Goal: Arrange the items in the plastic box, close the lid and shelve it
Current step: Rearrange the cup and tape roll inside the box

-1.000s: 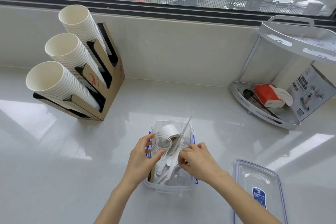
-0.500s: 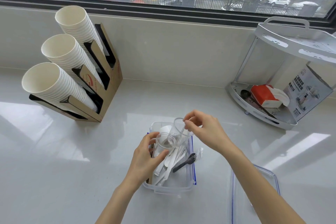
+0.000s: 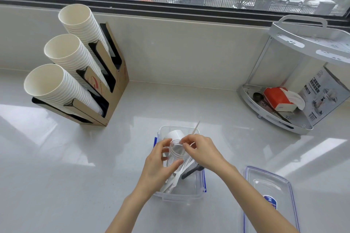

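**Clear cup held over the open box by both hands**

A pale counter [image 3: 94,176] is seen under a window, and on it, from largest to smallest: a cardboard holder [image 3: 113,89] with three slanted stacks of paper cups [image 3: 62,51], a two-tier corner rack [image 3: 295,115] at the right, one open plastic box [image 3: 180,196] near the front edge, and one lid [image 3: 269,191] laid flat just to the right of the box, apart from it.

One clear cup [image 3: 177,148] is held above the box, its mouth turned toward the camera. The left hand [image 3: 159,168] is curled partly round it, thumb below the rim and fingers on the far left side. The right hand [image 3: 202,151] is pinched at the cup's right rim with thumb and forefinger nearly closed (whether a second thin thing is caught in the pinch cannot be told).

Inside the box one white paper cup [image 3: 174,134] is lying at the far end, and several white utensils [image 3: 178,178] are laid lengthwise; their number cannot be counted. One black utensil [image 3: 191,171] is lying across them, and one thin white stick [image 3: 196,127] projects past the far rim.

On the rack's lower tier one red-and-white tissue pack [image 3: 278,98] and one dark spoon [image 3: 258,96] are seen.
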A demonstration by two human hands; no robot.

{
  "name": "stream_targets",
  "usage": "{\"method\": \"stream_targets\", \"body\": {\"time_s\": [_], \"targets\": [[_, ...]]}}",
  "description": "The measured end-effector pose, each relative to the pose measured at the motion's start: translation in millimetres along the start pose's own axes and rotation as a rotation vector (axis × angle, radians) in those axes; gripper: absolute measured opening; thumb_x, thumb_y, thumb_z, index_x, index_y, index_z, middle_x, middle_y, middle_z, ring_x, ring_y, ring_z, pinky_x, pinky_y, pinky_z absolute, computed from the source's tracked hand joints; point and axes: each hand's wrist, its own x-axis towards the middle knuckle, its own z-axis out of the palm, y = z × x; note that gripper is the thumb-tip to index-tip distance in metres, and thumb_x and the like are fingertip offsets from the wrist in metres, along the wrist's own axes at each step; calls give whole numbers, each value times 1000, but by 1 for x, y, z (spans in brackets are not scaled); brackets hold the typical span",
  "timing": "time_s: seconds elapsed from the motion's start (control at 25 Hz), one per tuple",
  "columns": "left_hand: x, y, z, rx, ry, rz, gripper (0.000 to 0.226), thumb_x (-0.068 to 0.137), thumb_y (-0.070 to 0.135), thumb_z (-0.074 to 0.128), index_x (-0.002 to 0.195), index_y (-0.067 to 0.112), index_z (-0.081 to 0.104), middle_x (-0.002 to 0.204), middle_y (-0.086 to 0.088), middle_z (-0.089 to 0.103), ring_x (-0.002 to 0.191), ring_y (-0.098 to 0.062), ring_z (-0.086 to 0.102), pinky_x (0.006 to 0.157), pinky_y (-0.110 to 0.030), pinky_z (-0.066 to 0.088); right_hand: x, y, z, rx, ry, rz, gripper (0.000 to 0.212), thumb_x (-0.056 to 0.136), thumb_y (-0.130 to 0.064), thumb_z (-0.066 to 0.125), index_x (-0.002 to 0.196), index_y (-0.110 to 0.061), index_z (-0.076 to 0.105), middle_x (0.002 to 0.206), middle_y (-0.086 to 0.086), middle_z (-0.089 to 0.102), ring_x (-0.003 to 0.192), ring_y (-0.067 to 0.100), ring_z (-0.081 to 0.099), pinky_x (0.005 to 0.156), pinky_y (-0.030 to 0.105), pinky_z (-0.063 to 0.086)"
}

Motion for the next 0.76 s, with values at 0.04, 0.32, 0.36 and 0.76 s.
{"method": "stream_targets", "body": {"time_s": [0.04,0.32,0.36,0.76], "targets": [[0,-2,1,3,-6,-1,51,76,15,70,105,43,38,103,30,48,87,21,52,72,5,41,0,1,1,0,-22,5,29,95,-22,45,117,-14,63,117,4,68,99,16,60,89,28,48],[3,-8,-10,23,91,-26,48,78,18,68,121,24,48,109,15,53,97,1,55,72,-7,46,0,5,2,87,-9,1,35,99,-20,33,122,-10,58,113,9,68,103,21,62,85,26,44],[5,-9,-14,22,117,-39,48,78,18,68,122,19,49,112,9,53,100,-7,55,71,-8,47,2,8,4,52,-22,-8,35,99,-19,33,121,-9,59,113,9,68,104,22,62,87,28,45],[7,-16,-23,94,184,-134,46,81,22,65,123,15,48,111,9,50,95,-10,52,60,1,45,1,12,54,-776,-492,-347,39,93,-20,43,129,-7,48,133,15,50,124,34,45,102,46,34]]}}
